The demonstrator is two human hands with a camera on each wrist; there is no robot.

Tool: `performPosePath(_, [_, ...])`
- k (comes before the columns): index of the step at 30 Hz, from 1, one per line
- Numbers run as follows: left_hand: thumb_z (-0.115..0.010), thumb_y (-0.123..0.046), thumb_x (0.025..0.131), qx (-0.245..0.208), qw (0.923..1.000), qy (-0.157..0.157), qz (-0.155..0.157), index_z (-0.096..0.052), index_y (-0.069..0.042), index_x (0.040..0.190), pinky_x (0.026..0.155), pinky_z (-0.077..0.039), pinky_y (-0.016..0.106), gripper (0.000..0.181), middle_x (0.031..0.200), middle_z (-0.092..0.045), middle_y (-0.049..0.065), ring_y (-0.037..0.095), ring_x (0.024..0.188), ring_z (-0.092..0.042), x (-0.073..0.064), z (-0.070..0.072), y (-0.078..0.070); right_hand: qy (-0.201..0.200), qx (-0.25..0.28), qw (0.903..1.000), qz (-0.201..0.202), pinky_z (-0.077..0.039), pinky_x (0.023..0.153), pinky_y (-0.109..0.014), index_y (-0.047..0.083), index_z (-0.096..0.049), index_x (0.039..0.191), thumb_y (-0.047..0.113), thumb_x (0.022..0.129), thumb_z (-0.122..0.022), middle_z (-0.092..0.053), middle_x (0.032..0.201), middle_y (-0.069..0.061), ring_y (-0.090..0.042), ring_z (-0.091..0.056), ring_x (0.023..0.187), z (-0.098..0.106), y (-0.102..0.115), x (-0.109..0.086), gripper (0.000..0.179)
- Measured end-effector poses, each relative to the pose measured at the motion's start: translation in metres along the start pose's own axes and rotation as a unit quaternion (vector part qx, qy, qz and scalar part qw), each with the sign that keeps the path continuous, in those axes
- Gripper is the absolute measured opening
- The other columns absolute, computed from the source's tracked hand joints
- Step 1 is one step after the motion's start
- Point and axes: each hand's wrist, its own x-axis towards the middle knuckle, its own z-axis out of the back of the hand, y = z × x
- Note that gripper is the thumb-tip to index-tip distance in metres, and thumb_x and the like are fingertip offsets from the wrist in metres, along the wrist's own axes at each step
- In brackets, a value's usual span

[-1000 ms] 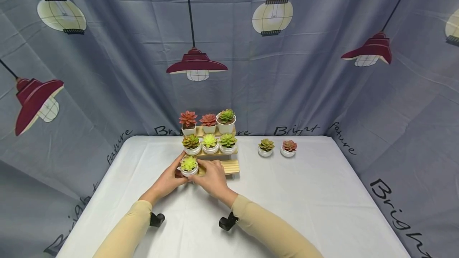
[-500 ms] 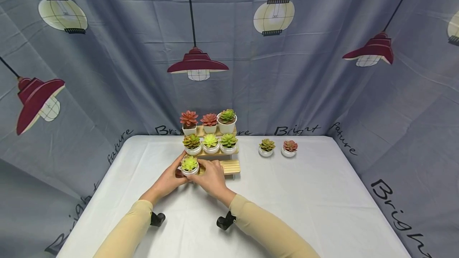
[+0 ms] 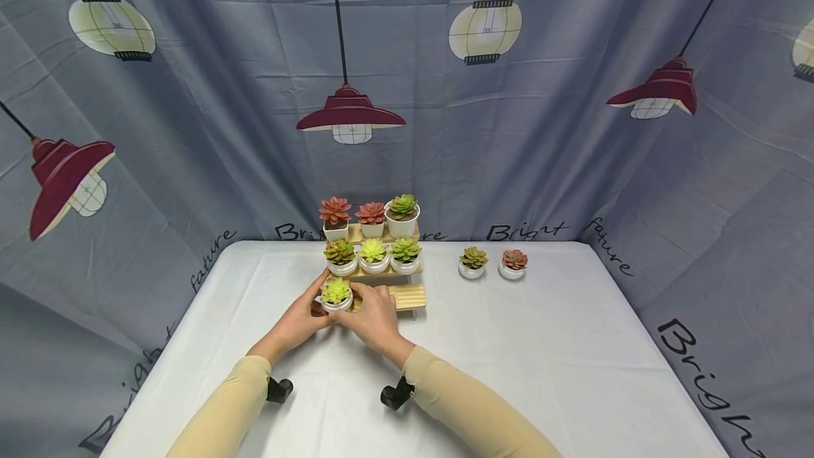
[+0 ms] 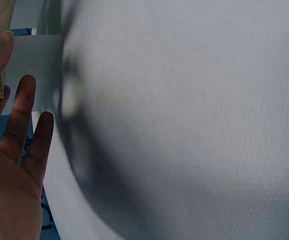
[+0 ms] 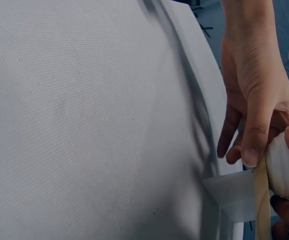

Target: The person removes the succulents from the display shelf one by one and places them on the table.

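A yellow-green potted succulent (image 3: 335, 291) in a white pot (image 5: 283, 167) stands upright at the left end of the lowest wooden shelf (image 3: 407, 297). Both hands hold it from the sides. My left hand (image 3: 302, 316) curves round its left side, thumb low in front, right at the shelf's end in the left wrist view, and the other fingers spread. My right hand (image 3: 376, 316) grips the pot from the right; its thumb and fingertips show on the pot's side in the right wrist view, while the rest of that hand is out of that frame.
The middle tier carries three green succulents (image 3: 373, 253). On the top tier stand two red succulents (image 3: 334, 214) and a green one (image 3: 402, 212). Two small potted succulents, one olive-green (image 3: 473, 261) and one reddish (image 3: 512, 263), sit right of the rack on the white table (image 3: 540, 359).
The potted succulent stays at the shelf's left end with both hands on it. My right forearm has shifted slightly to the left.
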Motion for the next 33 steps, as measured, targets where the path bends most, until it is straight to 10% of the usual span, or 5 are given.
performPosePath(6, [-0.078, -0.008, 0.092, 0.006, 1.0000, 0.001, -0.006, -0.014, -0.017, 0.167, 0.082, -0.054, 0.037, 0.098, 0.135, -0.053, 0.019, 0.022, 0.092, -0.060, -0.008, 0.001, -0.022, -0.005, -0.004, 1.0000, -0.006, -0.039, 0.083, -0.037, 0.015, -0.066, 0.139, 0.055, 0.078, -0.085, -0.069, 0.128, 0.003, -0.018, -0.050, 0.099, -0.003, -0.001, 0.001, 0.075])
performPosePath(15, [-0.080, -0.014, 0.091, -0.002, 1.0000, 0.004, 0.008, -0.013, -0.034, 0.166, 0.083, -0.055, 0.034, 0.103, 0.143, -0.050, 0.014, 0.020, 0.095, -0.061, 0.000, 0.000, -0.002, -0.015, -0.006, 0.9998, -0.012, -0.038, 0.082, -0.036, 0.016, -0.067, 0.137, 0.056, 0.077, -0.085, -0.070, 0.126, 0.004, -0.017, -0.049, 0.099, -0.003, 0.001, 0.000, 0.075])
performPosePath(33, [-0.078, -0.010, 0.088, -0.042, 0.9991, 0.002, -0.001, -0.014, -0.030, 0.166, 0.105, -0.049, 0.046, 0.103, 0.145, -0.052, 0.015, 0.027, 0.120, -0.058, 0.001, -0.002, -0.004, -0.009, 0.039, 0.9988, 0.027, -0.044, 0.089, -0.035, 0.015, -0.067, 0.136, 0.053, 0.079, -0.085, -0.069, 0.126, 0.002, -0.015, -0.048, 0.103, 0.015, -0.005, -0.019, 0.071])
